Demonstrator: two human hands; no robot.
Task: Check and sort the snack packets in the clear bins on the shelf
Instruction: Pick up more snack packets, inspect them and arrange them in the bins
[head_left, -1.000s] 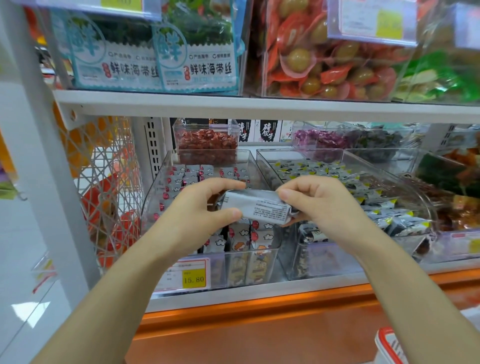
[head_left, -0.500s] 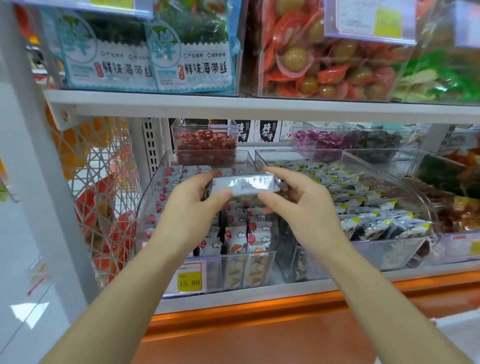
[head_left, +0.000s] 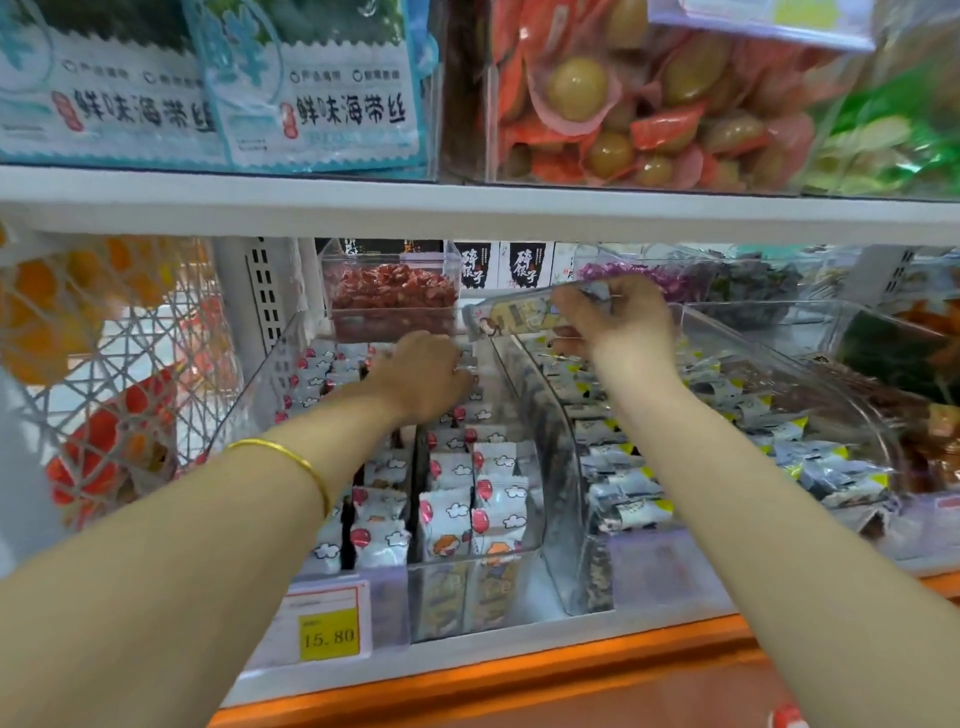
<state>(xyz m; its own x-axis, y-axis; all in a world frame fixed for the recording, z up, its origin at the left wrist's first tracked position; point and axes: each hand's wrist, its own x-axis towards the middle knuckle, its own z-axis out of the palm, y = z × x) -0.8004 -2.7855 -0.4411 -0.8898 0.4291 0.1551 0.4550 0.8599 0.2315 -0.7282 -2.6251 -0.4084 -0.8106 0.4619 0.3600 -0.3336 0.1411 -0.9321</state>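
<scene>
checks slim silver foil snack packet (head_left: 511, 316) pinched in right hand (head_left: 618, 318); buries left hand (head_left: 423, 379) among white balloon-print packets (head_left: 447, 514), grip hidden; next likely needs matching clear plastic bin (head_left: 260, 395).

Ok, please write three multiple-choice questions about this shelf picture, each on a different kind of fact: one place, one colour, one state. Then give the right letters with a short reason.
1. Where does the left hand reach?
A) into the bin of white packets
B) onto the upper shelf
C) into the net basket

2. What colour is the field with 15.80 on the price tag?
A) green
B) yellow
C) blue

3. What is the right hand doing?
A) lying flat on the shelf edge
B) hanging empty
C) pinching a packet

Answers:
1 A, its fingers go down among the balloon-printed packets.
2 B, the number stands on a yellow patch.
3 C, the fingers close on one end of a packet held above the bins.
</scene>
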